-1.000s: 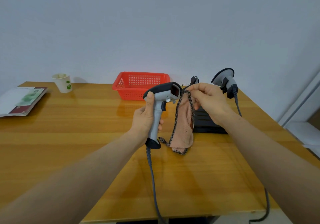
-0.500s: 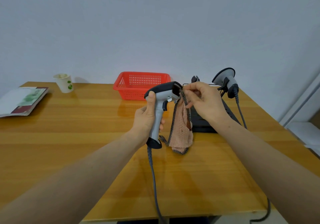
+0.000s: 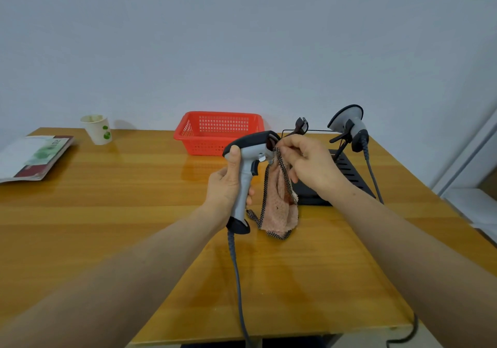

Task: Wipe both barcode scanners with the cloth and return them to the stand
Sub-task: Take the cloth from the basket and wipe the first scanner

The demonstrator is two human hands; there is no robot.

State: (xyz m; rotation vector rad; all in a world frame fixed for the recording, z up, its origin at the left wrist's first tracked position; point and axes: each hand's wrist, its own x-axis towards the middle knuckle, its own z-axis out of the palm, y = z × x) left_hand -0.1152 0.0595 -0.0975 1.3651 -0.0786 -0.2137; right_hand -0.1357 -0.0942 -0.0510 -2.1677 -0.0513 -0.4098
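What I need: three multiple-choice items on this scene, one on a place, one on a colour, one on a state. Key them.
1. The docked barcode scanner sits: A in a drawer; B on the stand; C on the floor.
2. The basket is: A blue; B green; C red.
3. The right hand: A pinches the cloth; B lies flat; C holds a pen.

B, it rests in the stand's cradle at back right. C, its mesh walls are red. A, thumb and fingers pinch the cloth at the head of the held barcode scanner.
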